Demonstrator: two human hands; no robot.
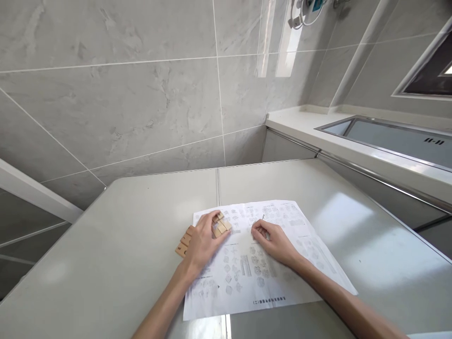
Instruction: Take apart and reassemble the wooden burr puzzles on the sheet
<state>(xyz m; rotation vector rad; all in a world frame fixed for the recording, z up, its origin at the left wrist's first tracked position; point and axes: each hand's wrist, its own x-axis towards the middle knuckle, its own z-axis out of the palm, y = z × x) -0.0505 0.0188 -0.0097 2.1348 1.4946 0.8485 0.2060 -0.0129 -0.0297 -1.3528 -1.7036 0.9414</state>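
A printed sheet of paper [286, 282] lies on the table, covered with rows of small figures. My left hand [203, 240] rests at its left side, thumb and fingers curved around a small cluster of pale wooden blocks [221, 227]. Partly under that hand are brown wooden tiles [183, 246] with dark numerals; some are hidden. My right hand [270, 238] rests on the middle of the sheet with its fingers curled together. A thin tip shows above those fingers, too small to name.
The pale table [123, 245] has a seam down its middle. Behind it stands a grey tiled wall [148, 103]. To the right runs a white counter [293, 122] with a metal-rimmed sink [388, 136]. A white cable [310, 21] hangs at the upper right.
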